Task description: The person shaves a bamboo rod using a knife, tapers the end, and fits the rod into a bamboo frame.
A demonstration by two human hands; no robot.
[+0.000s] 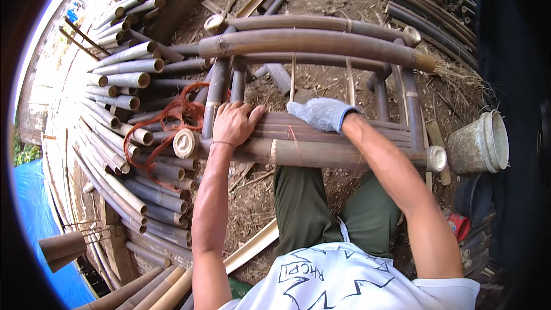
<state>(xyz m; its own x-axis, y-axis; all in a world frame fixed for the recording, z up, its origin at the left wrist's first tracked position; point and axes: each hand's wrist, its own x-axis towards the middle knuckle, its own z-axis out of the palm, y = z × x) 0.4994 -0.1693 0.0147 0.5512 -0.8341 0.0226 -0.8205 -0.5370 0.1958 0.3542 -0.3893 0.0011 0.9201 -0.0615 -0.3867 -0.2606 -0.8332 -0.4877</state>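
Note:
A bamboo bench frame (229, 154) stands in front of me, with thick poles along its near edge and back and narrow slats (275, 129) between them. My left hand (234, 124), bare, lies on the slats by the left post, its thumb spread away from the fingers. My right hand (322, 113), in a grey-blue knitted glove, rests on the slats right of the middle with its fingers stretched to the left. Neither hand appears to hold a loose thing. A thin reddish tie (294, 136) hangs over the near pole.
Stacked bamboo poles (132, 83) fill the left side, with tangled red-orange strips (172, 115) beside the bench. A dirty whitish bucket (473, 143) stands at the right. More poles (427, 20) lie at the far right. A split bamboo piece (252, 247) lies near my legs.

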